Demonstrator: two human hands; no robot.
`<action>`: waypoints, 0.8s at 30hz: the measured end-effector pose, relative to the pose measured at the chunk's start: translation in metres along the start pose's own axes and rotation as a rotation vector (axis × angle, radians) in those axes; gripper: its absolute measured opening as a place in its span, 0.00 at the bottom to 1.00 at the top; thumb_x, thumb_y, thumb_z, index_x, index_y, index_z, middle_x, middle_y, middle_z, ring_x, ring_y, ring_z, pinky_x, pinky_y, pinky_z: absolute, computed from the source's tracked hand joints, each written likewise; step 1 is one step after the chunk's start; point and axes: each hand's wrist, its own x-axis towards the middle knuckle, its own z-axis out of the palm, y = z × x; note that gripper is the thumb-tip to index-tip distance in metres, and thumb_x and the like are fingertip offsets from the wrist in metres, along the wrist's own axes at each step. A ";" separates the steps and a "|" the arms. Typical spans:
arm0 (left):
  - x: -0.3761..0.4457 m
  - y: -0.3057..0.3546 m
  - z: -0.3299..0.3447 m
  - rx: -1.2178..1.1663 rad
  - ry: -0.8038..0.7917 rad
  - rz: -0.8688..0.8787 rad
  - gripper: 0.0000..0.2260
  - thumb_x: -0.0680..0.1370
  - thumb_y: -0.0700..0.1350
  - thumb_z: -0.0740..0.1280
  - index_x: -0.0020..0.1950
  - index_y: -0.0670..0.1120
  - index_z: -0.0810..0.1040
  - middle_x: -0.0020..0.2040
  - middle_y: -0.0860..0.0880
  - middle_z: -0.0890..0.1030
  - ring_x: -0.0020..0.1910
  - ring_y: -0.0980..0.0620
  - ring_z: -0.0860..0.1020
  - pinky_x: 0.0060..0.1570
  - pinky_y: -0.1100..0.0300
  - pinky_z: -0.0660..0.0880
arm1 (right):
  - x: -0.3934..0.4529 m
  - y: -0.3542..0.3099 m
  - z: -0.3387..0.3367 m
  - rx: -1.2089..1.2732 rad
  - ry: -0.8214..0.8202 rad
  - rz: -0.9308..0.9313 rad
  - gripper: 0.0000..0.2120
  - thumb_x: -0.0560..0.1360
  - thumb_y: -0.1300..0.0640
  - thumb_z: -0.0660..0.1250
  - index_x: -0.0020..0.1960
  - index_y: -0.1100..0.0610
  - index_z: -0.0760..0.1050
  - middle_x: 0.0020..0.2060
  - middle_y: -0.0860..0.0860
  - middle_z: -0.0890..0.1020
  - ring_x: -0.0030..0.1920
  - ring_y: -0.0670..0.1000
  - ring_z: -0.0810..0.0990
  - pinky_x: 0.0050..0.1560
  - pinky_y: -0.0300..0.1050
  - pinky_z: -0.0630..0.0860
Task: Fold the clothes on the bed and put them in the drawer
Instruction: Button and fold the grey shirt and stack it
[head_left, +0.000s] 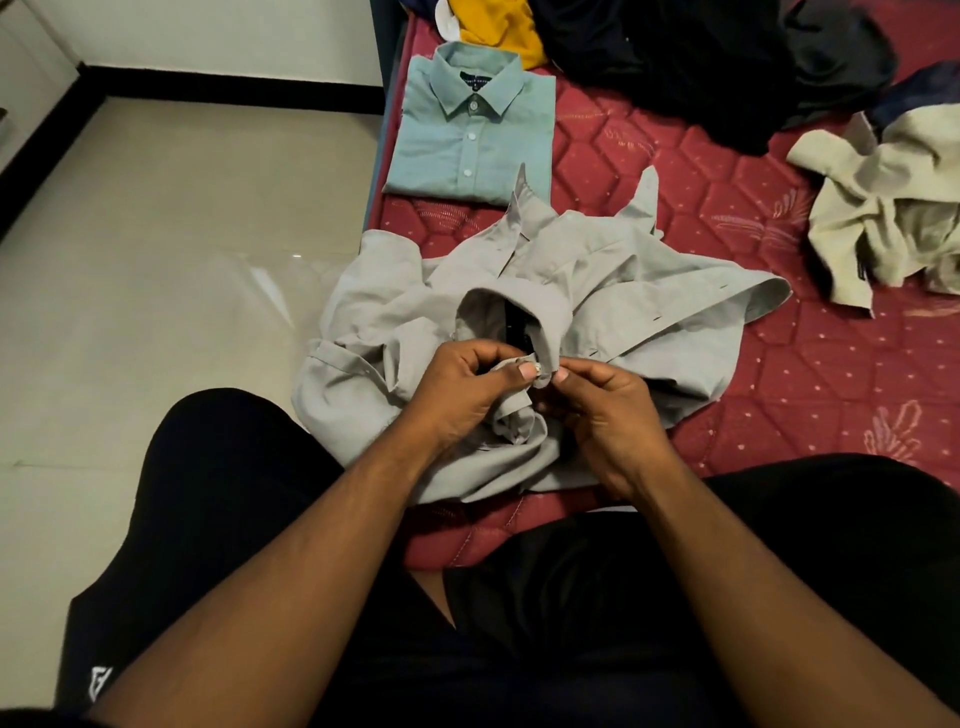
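red quilted mattress (779, 395) beside pale tiled floor (171, 249)

- Floor (156, 249) – pale glossy tiles, filling the left side & catching soft glare from overhead light.
- Black skirting (234, 93) running along the base of the white wall (208, 31) at top left, w/ a 2nd dark strip heading down the far-left edge.
- Bed sitting on the right – red quilted mattress (779, 395) w/ hexagon stitching, pale dots & leaf motifs.
- Bluish bed frame edge (387, 104) showing btwn mattress & floor.
- Lighting looking dim, warm, indoor.
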 end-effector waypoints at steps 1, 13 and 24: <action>0.002 0.002 -0.001 0.030 -0.017 0.009 0.03 0.75 0.35 0.71 0.44 0.41 0.83 0.37 0.47 0.84 0.36 0.54 0.81 0.37 0.63 0.78 | 0.002 -0.003 0.001 -0.027 -0.005 -0.001 0.05 0.72 0.68 0.67 0.45 0.64 0.81 0.36 0.57 0.84 0.36 0.52 0.83 0.39 0.41 0.80; 0.005 0.000 -0.003 0.137 -0.001 -0.072 0.03 0.73 0.36 0.73 0.45 0.37 0.82 0.28 0.53 0.81 0.24 0.61 0.75 0.25 0.69 0.70 | 0.004 0.000 0.004 -0.340 0.032 -0.119 0.09 0.72 0.70 0.70 0.36 0.60 0.80 0.28 0.53 0.81 0.28 0.47 0.78 0.32 0.38 0.75; 0.007 0.003 0.005 -0.021 -0.011 -0.122 0.02 0.76 0.36 0.70 0.43 0.40 0.80 0.37 0.46 0.81 0.36 0.52 0.79 0.38 0.61 0.77 | -0.003 0.007 0.007 -0.219 0.091 -0.154 0.05 0.68 0.66 0.75 0.38 0.58 0.81 0.34 0.56 0.83 0.33 0.51 0.81 0.34 0.41 0.76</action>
